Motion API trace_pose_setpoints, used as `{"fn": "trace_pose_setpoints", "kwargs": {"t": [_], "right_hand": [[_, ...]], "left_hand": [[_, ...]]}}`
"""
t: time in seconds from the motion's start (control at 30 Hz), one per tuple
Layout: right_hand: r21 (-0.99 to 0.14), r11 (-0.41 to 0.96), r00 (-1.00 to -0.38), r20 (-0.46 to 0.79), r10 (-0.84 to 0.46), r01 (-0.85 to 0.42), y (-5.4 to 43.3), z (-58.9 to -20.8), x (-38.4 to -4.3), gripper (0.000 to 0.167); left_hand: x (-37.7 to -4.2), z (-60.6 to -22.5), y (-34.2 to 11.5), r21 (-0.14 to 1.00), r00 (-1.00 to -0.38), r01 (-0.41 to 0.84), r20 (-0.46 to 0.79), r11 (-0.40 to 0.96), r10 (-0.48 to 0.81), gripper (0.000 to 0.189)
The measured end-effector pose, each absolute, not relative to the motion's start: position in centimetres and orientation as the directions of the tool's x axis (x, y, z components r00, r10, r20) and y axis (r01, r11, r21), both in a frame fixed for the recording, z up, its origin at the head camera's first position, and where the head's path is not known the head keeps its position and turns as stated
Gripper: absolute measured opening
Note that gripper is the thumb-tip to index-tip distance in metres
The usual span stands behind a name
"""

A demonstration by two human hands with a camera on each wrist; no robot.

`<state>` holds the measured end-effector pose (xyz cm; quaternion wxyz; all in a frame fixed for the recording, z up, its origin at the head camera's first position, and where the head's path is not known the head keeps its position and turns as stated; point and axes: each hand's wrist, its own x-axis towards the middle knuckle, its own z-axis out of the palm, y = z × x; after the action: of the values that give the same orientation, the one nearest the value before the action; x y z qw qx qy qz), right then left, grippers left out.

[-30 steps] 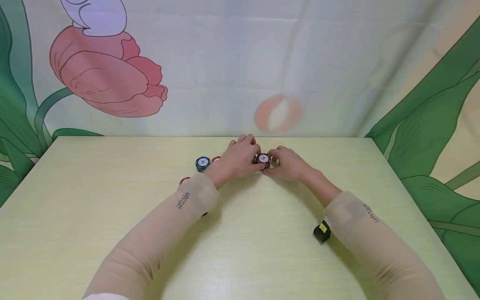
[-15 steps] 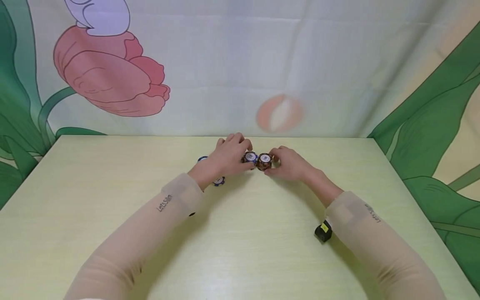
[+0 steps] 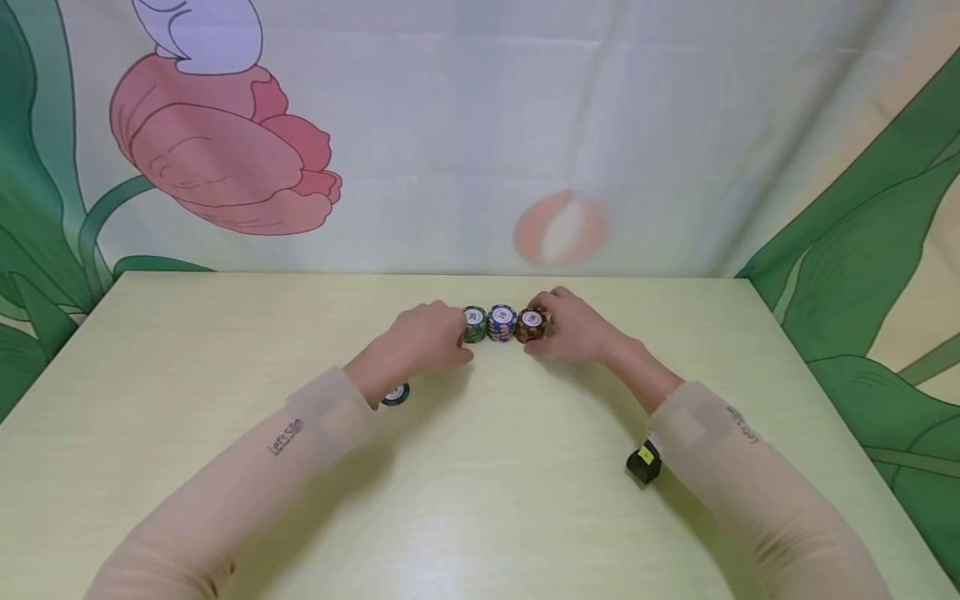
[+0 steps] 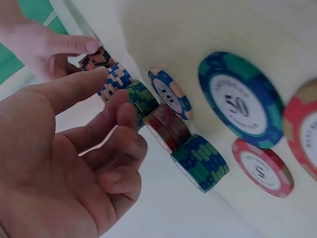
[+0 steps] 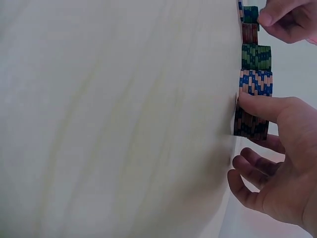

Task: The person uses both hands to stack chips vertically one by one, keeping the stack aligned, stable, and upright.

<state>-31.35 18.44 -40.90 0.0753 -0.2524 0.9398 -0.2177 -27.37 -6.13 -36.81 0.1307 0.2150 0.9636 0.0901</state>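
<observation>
**Knock-over risk, mainly from sideways contact**

Pale tabletop [image 3: 480, 500]: smooth-looking, so probably easy to slide things by accident.

Sleeves [image 3: 247, 475]: reaching across from the near side. Likely drag hazard for small items near the cuffs.

Right hand [image 3: 573, 327]: thumb and fingers pinching the brown stack [image 3: 531, 321] at the right end. Too hard or uneven a squeeze could shear the layers, or shove the pile into its neighbour.

Left hand [image 3: 420, 337]: fingers loosely bent, gripping nothing; cannot tell about a light brush on the row. Could clip a pile with a knuckle on a careless swing.

Five upright piles along the far side, touching or nearly so: brown, then blue stack [image 3: 501, 323], green stack [image 3: 475, 325], red stack [image 4: 168, 128], teal stack [image 4: 202, 161]. With so little gap, one bump could travel down the line.

Black block [image 3: 643, 463]: just beside the right cuff. Could get snagged.

Loose chips [image 4: 237, 101]: flat near the left end, partly under the left wrist from above. Easy to sweep aside unseen.
</observation>
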Motion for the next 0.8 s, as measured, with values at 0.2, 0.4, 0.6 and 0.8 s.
{"fn": "trace_pose_setpoints", "kwargs": {"t": [0.2,0.4,0.6,0.8], "right_hand": [[-0.468,0.754,-0.85,-0.012,-0.527,-0.461,17.4,-40.7,-31.3,0.059],[-0.463,0.752,-0.843,-0.02,-0.538,-0.469,16.6,-40.6,-31.3,0.058],[-0.453,0.757,-0.84,-0.031,-0.542,-0.472,16.2,-41.0,-31.6,0.057],[-0.427,0.766,-0.836,-0.037,-0.547,-0.481,15.9,-41.0,-31.7,0.054]], "left_hand": [[-26.4,-37.0,-7.1,0.173,-0.896,0.349,-0.227,0.921,0.382,0.023],[-25.9,-37.2,-7.7,0.143,-0.912,0.319,-0.222,0.937,0.344,0.019],[-25.7,-37.4,-7.8,0.138,-0.901,0.362,-0.203,0.922,0.384,0.018],[-25.5,-37.7,-7.7,0.185,-0.87,0.428,-0.18,0.885,0.459,0.029]]}}
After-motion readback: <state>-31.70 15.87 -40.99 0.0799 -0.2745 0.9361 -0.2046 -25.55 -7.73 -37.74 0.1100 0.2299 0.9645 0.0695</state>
